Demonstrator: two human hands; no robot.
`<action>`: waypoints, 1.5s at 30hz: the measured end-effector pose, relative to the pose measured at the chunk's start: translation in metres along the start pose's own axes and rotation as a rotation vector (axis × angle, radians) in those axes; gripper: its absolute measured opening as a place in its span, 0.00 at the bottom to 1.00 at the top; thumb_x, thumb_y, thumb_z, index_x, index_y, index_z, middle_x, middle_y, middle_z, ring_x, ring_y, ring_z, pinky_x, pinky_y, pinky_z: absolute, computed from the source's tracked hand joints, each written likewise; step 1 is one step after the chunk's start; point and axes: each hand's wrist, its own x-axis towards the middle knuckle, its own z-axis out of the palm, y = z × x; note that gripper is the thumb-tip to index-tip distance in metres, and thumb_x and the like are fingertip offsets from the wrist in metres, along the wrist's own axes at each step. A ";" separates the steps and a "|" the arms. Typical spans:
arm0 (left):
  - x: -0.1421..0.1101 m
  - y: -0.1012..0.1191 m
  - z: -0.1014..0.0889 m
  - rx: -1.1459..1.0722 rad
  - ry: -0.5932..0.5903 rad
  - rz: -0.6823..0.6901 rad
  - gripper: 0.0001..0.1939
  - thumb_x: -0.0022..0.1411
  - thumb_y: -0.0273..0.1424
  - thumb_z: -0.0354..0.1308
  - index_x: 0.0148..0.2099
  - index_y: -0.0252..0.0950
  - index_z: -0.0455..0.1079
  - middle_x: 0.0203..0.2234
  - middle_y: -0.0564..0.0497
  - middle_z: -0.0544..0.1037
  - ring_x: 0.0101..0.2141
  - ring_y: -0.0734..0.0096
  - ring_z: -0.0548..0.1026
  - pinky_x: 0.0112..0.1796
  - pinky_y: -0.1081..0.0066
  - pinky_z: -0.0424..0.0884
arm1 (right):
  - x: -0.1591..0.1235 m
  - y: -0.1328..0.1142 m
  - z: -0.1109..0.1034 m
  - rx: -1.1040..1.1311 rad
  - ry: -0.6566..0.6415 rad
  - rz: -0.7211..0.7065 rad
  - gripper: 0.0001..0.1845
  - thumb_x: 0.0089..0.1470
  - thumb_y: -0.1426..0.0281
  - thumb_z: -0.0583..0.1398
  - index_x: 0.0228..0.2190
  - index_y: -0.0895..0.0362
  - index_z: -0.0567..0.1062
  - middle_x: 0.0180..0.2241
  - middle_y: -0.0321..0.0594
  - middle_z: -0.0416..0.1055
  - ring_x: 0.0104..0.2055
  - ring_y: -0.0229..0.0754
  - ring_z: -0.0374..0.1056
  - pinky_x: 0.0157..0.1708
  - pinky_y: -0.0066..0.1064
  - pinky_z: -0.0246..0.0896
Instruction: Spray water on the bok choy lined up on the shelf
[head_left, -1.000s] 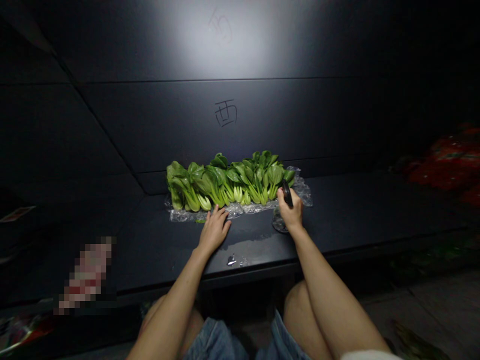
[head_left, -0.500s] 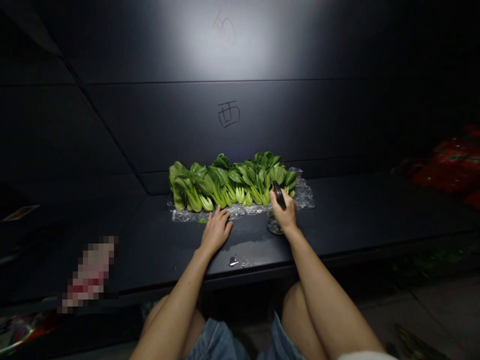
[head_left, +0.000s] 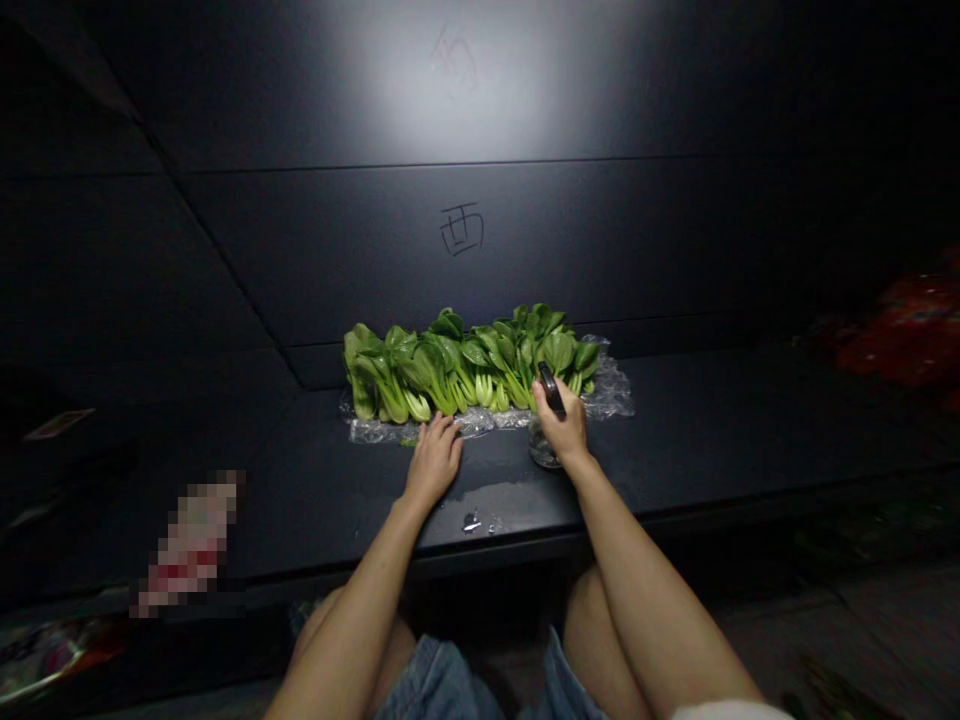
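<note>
Several heads of bright green bok choy (head_left: 465,365) lie side by side in one long row, leaves towards the wall and pale stems towards the person, on a crumpled sheet of clear plastic (head_left: 607,395). That sheet rests on a dark matte surface (head_left: 712,430). The person's left hand (head_left: 433,462) lies palm down on the surface, its spread fingers (head_left: 444,430) reaching the front edge of the plastic and holding nothing. The right hand (head_left: 559,420) is raised just in front of the row, its curled fingers (head_left: 546,402) closed around a slim black object (head_left: 551,390) that stands nearly upright; what that object is cannot be told. Just below that hand sits a clear round object (head_left: 544,450), though whether the two touch is hard to tell. A wet patch (head_left: 487,495) spreads across the surface between the hands, with small shiny scraps (head_left: 471,521) near its front edge. Behind the row rises a dark panelled wall (head_left: 600,250) with a hand-drawn character 西 (head_left: 461,229). Off to the right lies a red bag (head_left: 900,335), and a pixelated, blurred bottle-shaped item (head_left: 191,540) lies to the left. The person's bare thighs and denim shorts (head_left: 435,680) fill the bottom of the view.
</note>
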 end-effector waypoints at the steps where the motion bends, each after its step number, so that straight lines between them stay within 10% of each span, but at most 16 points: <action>1: 0.000 -0.001 0.001 -0.006 0.022 -0.006 0.17 0.68 0.30 0.47 0.55 0.34 0.70 0.57 0.41 0.71 0.64 0.52 0.60 0.63 0.46 0.55 | 0.000 0.000 0.001 0.001 -0.006 0.000 0.20 0.59 0.54 0.51 0.28 0.55 0.73 0.25 0.42 0.73 0.28 0.44 0.69 0.31 0.32 0.59; 45: -0.001 -0.012 -0.003 -0.066 0.225 -0.028 0.18 0.66 0.31 0.49 0.55 0.35 0.70 0.58 0.39 0.69 0.61 0.52 0.64 0.62 0.47 0.59 | -0.012 -0.025 0.021 0.083 -0.179 -0.120 0.19 0.61 0.55 0.52 0.37 0.56 0.75 0.34 0.46 0.77 0.35 0.48 0.73 0.37 0.35 0.64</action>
